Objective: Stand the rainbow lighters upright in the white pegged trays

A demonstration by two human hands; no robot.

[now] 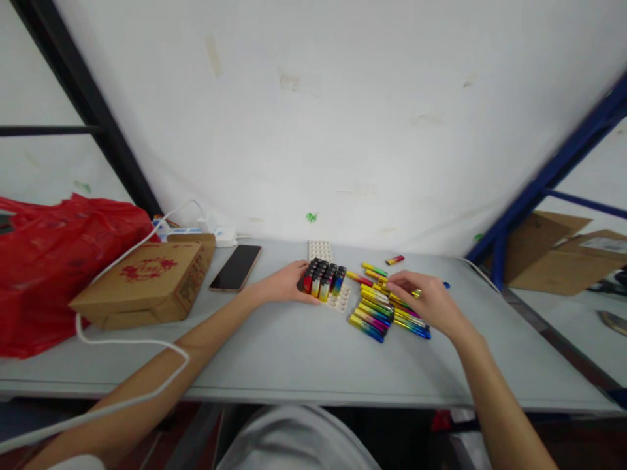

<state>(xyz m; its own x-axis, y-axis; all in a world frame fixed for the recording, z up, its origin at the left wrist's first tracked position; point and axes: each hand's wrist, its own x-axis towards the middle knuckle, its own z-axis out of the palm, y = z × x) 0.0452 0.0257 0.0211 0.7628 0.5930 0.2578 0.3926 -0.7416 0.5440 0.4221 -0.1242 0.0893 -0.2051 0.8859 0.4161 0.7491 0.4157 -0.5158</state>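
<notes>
Upright lighters (323,277) with black tops stand packed together in a white holder (347,297) with round holes. My left hand (289,282) wraps around their left side, thumb in front and fingers behind. To the right, a loose pile of shiny multicoloured lighters (375,307) lies flat on the table. Over the back of that pile is my right hand (424,297), its thumb and fingertips pinched on a yellow lighter (383,283); the hand partly hides the lighters beneath it.
A single lighter (394,260) lies near the wall. Another white holed holder (320,250) is behind the upright group. On the left are a phone (236,267), a cardboard box (142,281), a red bag (63,261) and a white cable (183,356) crossing my left arm.
</notes>
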